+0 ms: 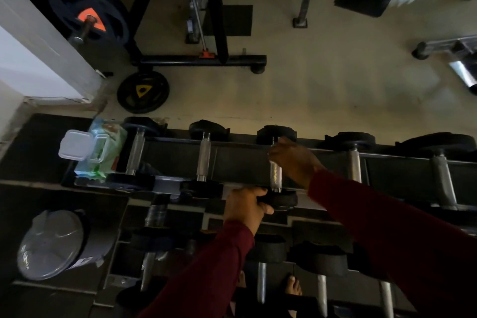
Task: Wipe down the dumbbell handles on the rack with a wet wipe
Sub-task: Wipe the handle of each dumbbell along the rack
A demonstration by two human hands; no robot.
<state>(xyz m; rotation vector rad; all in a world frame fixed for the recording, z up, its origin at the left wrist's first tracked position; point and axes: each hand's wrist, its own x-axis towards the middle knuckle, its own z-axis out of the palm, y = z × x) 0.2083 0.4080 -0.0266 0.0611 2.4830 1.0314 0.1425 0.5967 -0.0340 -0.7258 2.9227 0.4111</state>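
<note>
Several dumbbells lie across the top tier of a black rack [237, 162], their knurled steel handles pointing away from me. My right hand [294, 160] is curled round the upper part of the third dumbbell's handle [275, 175]; no wipe shows in its fingers. My left hand [246, 208] grips the near black head [280, 200] of that same dumbbell. A wet wipe pack [105, 152] with its white lid [73, 148] flipped open sits at the rack's left end.
Lower tiers hold more dumbbells [320, 263]. A lined bin [54, 242] stands at lower left. Beyond the rack are a weight plate [143, 91] on the floor, a bench frame [201, 59] and a loaded barbell plate [87, 13]. Bare feet [293, 285] show below.
</note>
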